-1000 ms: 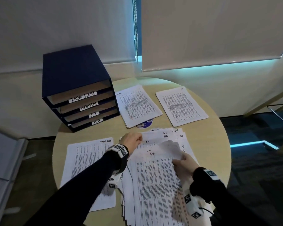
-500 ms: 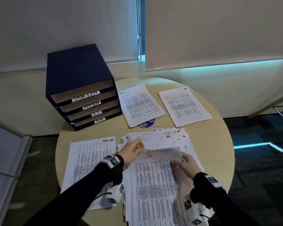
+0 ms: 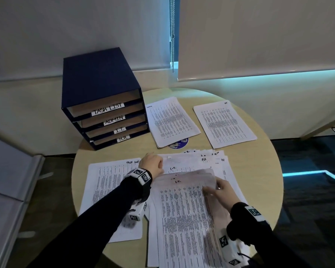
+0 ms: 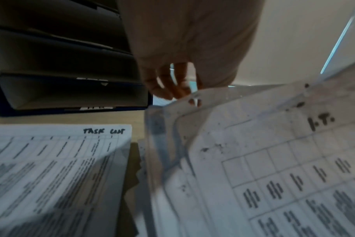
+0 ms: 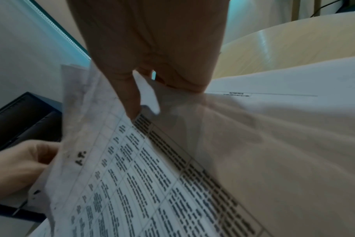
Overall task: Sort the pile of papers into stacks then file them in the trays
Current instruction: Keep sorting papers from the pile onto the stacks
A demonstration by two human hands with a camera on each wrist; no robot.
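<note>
Peeling the I.T. sheet (image 3: 186, 192) off the pile (image 3: 211, 161): right hand (image 3: 221, 192) is pinching its corner, left hand (image 3: 153, 164) is curling under the top edge; only one sheet should be lifting between the fingers

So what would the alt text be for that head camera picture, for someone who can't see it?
Two hands, left hand and right hand, lift a sheet marked I.T. off a messy paper pile on a round table. Three sorted stacks lie around, beside a blue tray unit labelled Task List, Admin, I.T., H.R.
</note>
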